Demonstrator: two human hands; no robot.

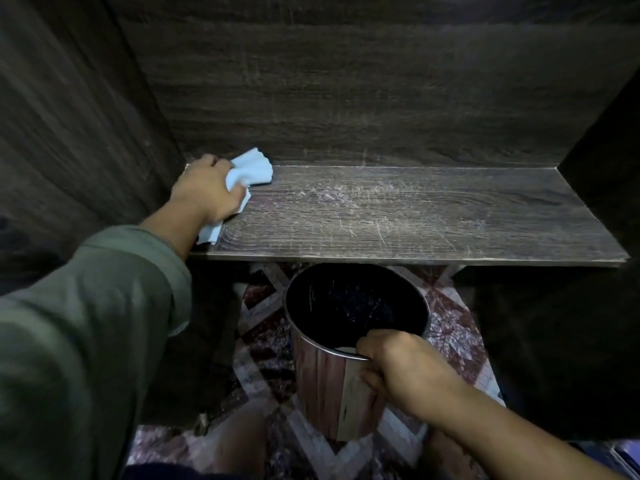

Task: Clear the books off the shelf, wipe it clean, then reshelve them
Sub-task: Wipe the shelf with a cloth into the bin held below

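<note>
The shelf [415,216] is bare. No books show anywhere in view, so the clearing step looks done and the wiping is in hand. The board is dark wood grain, and a pale film of dust [346,199] with fine scratches runs across its middle and right. The strip at the far left looks darker and cleaner.

The cloth [251,168] sits in that far left corner, where the shelf meets the back panel [381,98] and the left wall [69,116]. It is light blue and bunched. One fold fans out toward the back and a tail trails toward the near edge. The left hand [204,188] has its fingers curled round the bunch and presses it down onto the board. Starting in the corner makes sense, since a stroke from there can drag the dust rightward or toward the near edge without leaving any trapped against the walls. A green sleeve [86,323] covers that arm up to the wrist.

Below the near edge, about mid-shelf, the right hand [401,368] grips the bin [325,386] by its near rim. The fingers hook over the rim into the dark interior, and the thumb lies on the outer wall. The bin tilts with its mouth turned up toward the shelf edge, probably so that swept dust falls into it and not onto the patterned rug [450,327] beneath. The bin is well to the right of the cloth, so the sweep would have to travel along the board to reach it. Most of the board is not yet wiped, and reshelving comes after that.
</note>
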